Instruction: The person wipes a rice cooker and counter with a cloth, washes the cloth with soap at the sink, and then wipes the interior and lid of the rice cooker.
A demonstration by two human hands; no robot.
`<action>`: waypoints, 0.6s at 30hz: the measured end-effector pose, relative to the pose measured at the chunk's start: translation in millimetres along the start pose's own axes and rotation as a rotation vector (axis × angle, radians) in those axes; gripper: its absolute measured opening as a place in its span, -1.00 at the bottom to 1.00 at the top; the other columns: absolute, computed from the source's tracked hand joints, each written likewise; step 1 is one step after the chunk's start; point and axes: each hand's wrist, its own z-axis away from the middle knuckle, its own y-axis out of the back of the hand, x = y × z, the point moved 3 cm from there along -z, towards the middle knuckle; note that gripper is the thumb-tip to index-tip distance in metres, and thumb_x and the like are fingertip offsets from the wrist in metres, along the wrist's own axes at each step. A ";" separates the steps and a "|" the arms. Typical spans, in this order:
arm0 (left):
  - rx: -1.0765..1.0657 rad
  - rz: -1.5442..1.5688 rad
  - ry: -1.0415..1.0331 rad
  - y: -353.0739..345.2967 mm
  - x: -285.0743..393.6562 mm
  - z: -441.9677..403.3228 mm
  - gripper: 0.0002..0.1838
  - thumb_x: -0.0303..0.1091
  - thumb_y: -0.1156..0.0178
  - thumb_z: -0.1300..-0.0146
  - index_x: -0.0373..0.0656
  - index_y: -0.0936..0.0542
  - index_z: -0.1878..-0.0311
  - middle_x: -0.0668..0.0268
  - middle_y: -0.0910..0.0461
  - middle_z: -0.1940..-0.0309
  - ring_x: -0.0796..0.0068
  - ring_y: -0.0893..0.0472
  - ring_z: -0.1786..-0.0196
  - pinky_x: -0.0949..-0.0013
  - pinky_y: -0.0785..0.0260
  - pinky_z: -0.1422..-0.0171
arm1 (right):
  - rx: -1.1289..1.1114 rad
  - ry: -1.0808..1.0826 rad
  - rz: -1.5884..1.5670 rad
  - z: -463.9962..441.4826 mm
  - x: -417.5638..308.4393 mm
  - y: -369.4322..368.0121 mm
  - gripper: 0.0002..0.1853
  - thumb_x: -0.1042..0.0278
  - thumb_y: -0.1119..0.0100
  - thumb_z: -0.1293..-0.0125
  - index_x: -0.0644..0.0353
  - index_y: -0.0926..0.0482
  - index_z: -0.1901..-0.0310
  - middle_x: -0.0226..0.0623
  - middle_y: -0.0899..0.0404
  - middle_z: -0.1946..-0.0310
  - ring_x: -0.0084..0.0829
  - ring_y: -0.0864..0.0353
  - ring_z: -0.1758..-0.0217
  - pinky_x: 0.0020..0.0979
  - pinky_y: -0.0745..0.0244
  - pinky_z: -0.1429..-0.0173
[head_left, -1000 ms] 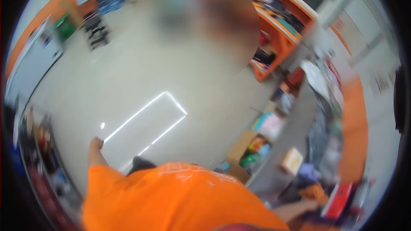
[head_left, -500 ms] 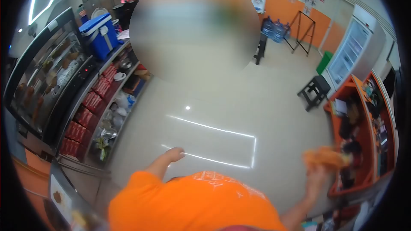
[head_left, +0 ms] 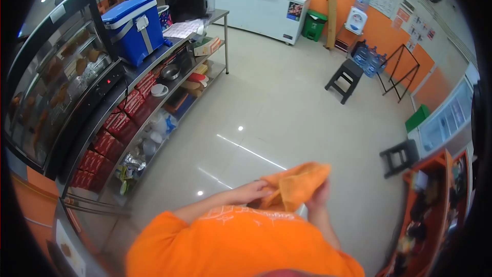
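Observation:
An orange cloth (head_left: 297, 185) hangs in loose folds in front of my chest. My right hand (head_left: 321, 194) grips it at its right side, with the fingers partly hidden behind the fabric. At the cloth's left edge, my left hand (head_left: 252, 192) has its fingers bent and closed on the fabric. Below the hands is the front of my orange shirt (head_left: 236, 246).
On the left, a steel shelf counter (head_left: 154, 87) carries a glass display warmer (head_left: 61, 82) and a blue cooler box (head_left: 134, 31). A white chest freezer (head_left: 251, 13) stands at the back. Black stools (head_left: 346, 79), a glass-door fridge (head_left: 446, 118) and an orange shelf (head_left: 425, 215) are on the right.
My right hand has brought the cloth from the far right in front of my chest. My left hand has moved right to meet it. The view has turned toward the left.

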 end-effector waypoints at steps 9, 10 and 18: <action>0.646 -0.378 -0.042 230.9 151.7 -33.9 -0.50 -0.08 -0.06 -0.29 -0.21 -0.38 -0.17 0.11 -0.50 -0.01 0.27 -0.48 -0.07 0.31 -0.31 -0.14 | -0.726 -0.601 0.636 -327.9 43.2 -184.0 -0.80 0.32 -0.01 -0.25 0.28 -0.54 0.30 -0.30 -0.48 0.15 -0.55 -0.47 0.20 -0.48 -0.38 0.19; 0.716 -0.335 -0.081 256.4 153.0 -26.5 -0.51 -0.10 -0.07 -0.29 -0.20 -0.38 -0.18 0.12 -0.50 -0.02 0.30 -0.48 -0.08 0.31 -0.32 -0.14 | -0.763 -0.579 0.582 -360.7 60.0 -179.2 -0.79 0.30 0.00 -0.25 0.28 -0.52 0.26 -0.30 -0.47 0.14 -0.54 -0.47 0.18 -0.47 -0.38 0.17; 1.343 0.332 0.077 466.4 57.1 53.8 -0.52 -0.07 -0.11 -0.26 -0.05 -0.39 -0.19 0.35 -0.47 -0.03 0.47 -0.44 -0.09 0.29 -0.33 -0.05 | -1.176 -0.025 0.222 -613.4 190.3 -127.2 -0.60 0.14 0.05 -0.31 0.24 -0.36 -0.06 -0.35 -0.44 0.05 -0.49 -0.45 0.03 -0.46 -0.40 -0.01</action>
